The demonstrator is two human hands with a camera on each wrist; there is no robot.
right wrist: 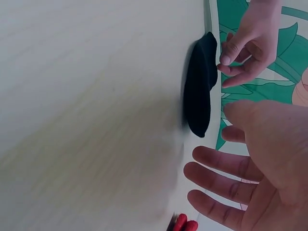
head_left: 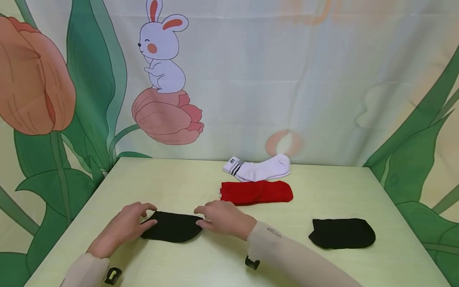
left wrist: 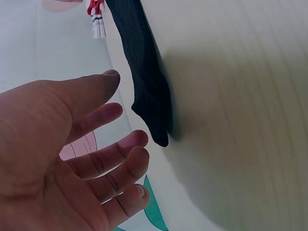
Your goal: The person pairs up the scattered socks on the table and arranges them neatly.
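Note:
A black ankle sock (head_left: pixel 175 227) lies flat on the table, between my two hands. My left hand (head_left: pixel 125 225) is at its left end, thumb and fingers spread; in the left wrist view the fingertips stand just clear of the black sock (left wrist: pixel 147 67). At its right end is my right hand (head_left: pixel 226 217), and the right wrist view has those fingers loosely extended and apart from the sock (right wrist: pixel 199 86). Neither hand grips anything.
A second black ankle sock (head_left: pixel 342 233) lies at the right of the table (head_left: pixel 172 267). Red socks (head_left: pixel 256 192) are at the middle back, with white socks (head_left: pixel 265 169) striped in black just behind them. A printed curtain (head_left: pixel 244 79) hangs beyond the far edge.

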